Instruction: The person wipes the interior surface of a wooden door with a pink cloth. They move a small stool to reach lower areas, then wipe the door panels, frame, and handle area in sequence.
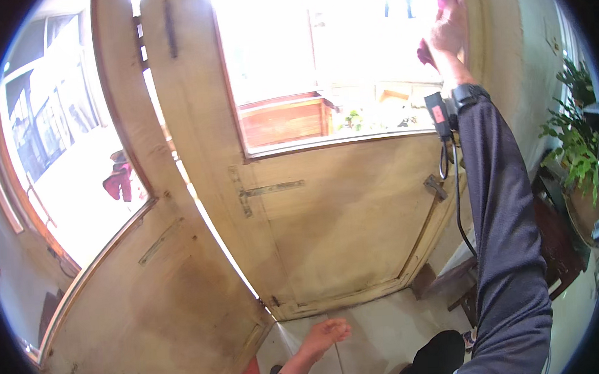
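My right hand (446, 32) is raised at the upper right, against the bright glass pane (282, 56) of a wooden door, near the pane's right edge. Its fingers are bent and washed out by glare, so whether it holds something is unclear. A wrist strap and a small black device (438, 114) with a cable sit at that wrist. My left hand (325, 337) hangs low over the floor, fingers loosely curled, touching nothing visible. The pale wooden door panel (332, 226) lies before me, with a metal latch (435, 187) at its right side.
A second glazed door leaf (172, 275) stands at the left, with a bright narrow gap between the leaves. Potted green plants (577, 157) and dark wooden furniture (556, 239) are at the right. Pale floor tiles (368, 330) lie below. Through the glass, a reddish box-like object (283, 122) shows.
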Demonstrator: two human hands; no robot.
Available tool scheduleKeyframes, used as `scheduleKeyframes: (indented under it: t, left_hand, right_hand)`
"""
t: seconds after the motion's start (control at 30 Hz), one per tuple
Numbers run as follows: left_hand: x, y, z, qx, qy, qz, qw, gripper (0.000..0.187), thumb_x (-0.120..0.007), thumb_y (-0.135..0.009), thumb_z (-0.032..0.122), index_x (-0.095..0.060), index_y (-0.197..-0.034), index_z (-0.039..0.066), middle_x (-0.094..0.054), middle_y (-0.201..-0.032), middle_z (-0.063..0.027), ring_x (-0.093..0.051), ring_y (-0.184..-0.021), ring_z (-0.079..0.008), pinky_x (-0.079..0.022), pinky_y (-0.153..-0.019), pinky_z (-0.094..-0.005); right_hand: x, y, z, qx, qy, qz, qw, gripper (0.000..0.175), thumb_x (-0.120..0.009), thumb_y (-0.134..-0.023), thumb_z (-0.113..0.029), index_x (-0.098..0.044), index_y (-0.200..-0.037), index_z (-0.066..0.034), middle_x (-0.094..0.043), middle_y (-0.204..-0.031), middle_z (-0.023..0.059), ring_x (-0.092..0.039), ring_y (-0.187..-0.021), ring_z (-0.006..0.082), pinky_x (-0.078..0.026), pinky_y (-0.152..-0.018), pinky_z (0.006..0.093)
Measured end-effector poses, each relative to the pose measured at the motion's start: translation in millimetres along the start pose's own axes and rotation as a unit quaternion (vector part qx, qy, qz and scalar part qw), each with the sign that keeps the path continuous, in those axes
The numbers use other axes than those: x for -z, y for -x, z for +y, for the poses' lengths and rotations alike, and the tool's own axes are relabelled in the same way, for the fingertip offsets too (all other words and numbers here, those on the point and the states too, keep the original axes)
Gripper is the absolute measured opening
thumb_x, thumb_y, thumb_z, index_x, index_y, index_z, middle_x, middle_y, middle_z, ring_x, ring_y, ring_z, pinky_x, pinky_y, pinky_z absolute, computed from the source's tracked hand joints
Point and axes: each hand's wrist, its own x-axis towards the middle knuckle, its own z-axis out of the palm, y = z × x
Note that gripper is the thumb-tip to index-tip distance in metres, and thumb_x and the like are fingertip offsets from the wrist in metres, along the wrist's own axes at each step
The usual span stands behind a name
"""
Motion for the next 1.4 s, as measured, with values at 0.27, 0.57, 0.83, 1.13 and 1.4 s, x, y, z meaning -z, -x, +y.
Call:
scheduleKeyframes:
  t: [0.27, 0.57, 0.83, 1.13, 1.4]
  left_hand:
    - [-4, 2, 2, -0.013, -0.034, -0.006, 0.999, 0.041, -0.063, -0.092, 0.025, -0.056, -0.12, -0.004, -0.065, -0.106, -0.0089, -0.063, -0.095, -0.016, -0.051, -0.083, -0.0284]
    - [-1, -5, 0, -0.049, -0.058, -0.023, 0.997, 0.043, -0.059, -0.095, 0.029, -0.054, -0.122, -0.004, -0.065, -0.108, -0.0109, -0.062, -0.093, -0.0143, -0.051, -0.083, -0.0283]
    - [6, -6, -6, -0.058, -0.054, -0.016, 0.997, 0.04, -0.06, -0.094, 0.03, -0.056, -0.119, -0.001, -0.066, -0.103, -0.0085, -0.061, -0.09, -0.0131, -0.051, -0.08, -0.0277]
    - [7, -7, -11, -0.093, -0.089, -0.009, 0.992, 0.03, -0.062, -0.093, 0.019, -0.059, -0.116, 0.001, -0.067, -0.101, -0.0063, -0.063, -0.093, -0.014, -0.052, -0.085, -0.0292]
    - [13, -6, -8, -0.086, -0.071, -0.013, 0.994, 0.028, -0.061, -0.093, 0.015, -0.059, -0.117, 0.001, -0.067, -0.104, -0.0066, -0.063, -0.095, -0.015, -0.051, -0.085, -0.0295]
  right_hand:
    - [-106, 42, -8, 0.41, 0.447, -0.139, 0.783, 0.023, -0.054, -0.088, -0.015, -0.059, -0.109, -0.0061, -0.059, -0.101, 0.0116, -0.056, -0.101, 0.029, -0.043, -0.09, 0.042]
    - [-212, 174, -81, 0.524, 0.128, -0.225, 0.811, 0.035, -0.057, -0.081, -0.013, -0.058, -0.115, -0.0071, -0.056, -0.114, 0.0122, -0.051, -0.113, 0.029, -0.039, -0.099, 0.0428]
    - [-189, 266, -65, 0.571, 0.044, -0.267, 0.775, 0.046, -0.06, -0.075, -0.011, -0.057, -0.121, -0.008, -0.053, -0.126, 0.0127, -0.046, -0.124, 0.029, -0.035, -0.107, 0.0436]
    - [-91, 415, 15, 0.682, 0.104, -0.486, 0.537, 0.041, -0.054, -0.078, -0.017, -0.06, -0.117, -0.0063, -0.055, -0.126, 0.0117, -0.046, -0.124, 0.0284, -0.031, -0.111, 0.046]
    - [-76, 311, 7, 0.667, 0.133, -0.45, 0.579, 0.04, -0.053, -0.08, -0.018, -0.061, -0.117, -0.0075, -0.054, -0.13, 0.0111, -0.046, -0.127, 0.0278, -0.033, -0.111, 0.0434]
